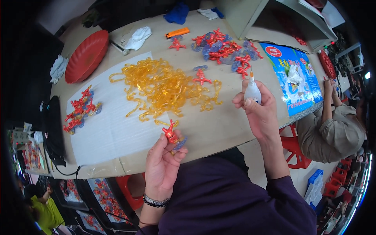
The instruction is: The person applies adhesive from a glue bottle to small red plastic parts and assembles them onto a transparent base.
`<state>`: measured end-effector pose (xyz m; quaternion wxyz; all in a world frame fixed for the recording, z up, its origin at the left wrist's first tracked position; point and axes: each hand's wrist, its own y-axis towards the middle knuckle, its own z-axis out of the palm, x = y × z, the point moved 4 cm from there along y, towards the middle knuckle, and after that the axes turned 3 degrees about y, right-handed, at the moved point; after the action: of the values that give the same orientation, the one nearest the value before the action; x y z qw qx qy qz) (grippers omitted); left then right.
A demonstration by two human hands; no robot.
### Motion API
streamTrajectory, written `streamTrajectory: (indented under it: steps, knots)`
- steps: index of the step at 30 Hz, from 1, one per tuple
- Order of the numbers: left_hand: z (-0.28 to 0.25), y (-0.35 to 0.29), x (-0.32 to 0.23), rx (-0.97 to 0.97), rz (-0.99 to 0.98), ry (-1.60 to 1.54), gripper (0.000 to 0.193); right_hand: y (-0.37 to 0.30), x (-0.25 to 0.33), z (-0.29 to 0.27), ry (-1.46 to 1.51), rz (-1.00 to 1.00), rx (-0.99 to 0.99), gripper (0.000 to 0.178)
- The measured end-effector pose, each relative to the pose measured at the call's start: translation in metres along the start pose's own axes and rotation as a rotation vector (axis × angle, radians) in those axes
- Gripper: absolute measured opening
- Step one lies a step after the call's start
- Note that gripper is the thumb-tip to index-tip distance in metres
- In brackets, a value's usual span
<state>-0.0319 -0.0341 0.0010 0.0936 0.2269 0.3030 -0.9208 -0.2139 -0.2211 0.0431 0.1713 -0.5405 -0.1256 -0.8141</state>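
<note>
My left hand [161, 168] pinches a small shiny red figurine [170, 132] with a translucent purple-blue part at its lower end, just above the table's front edge. My right hand [263, 117], raised to the right, is closed round a small white squeeze bottle [253, 94], its narrow orange-tinted nozzle pointing up. The bottle and the figurine are well apart. Beyond my left hand lies a heap of translucent yellow curly strips [156, 88], partly on a white sheet [103, 139]. A single red figurine [202, 76] stands near the heap's right side.
Finished-looking red and purple figurines form a group [81, 109] at left and a larger cluster [225, 49] at the back. A red dish [87, 56], an orange-handled tool [177, 32] and white cloth [138, 38] lie behind. At right, a person [333, 129] sits beside a blue printed sheet [282, 78].
</note>
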Motion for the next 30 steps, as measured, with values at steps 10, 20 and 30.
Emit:
streamTrajectory:
  steps: [10, 20, 30]
  knots:
    - [-0.003, -0.002, 0.004, 0.111, -0.016, -0.03, 0.029, 0.048, -0.018, -0.017, -0.634, -0.029, 0.005, 0.016]
    - [-0.001, 0.003, 0.001, 0.111, -0.004, -0.043, 0.031, 0.051, -0.014, 0.023, -1.364, -0.405, 0.519, 0.024]
    - [0.0, 0.004, 0.005, 0.096, -0.018, -0.043, 0.031, 0.05, -0.003, 0.007, -0.889, -0.447, 0.298, 0.014]
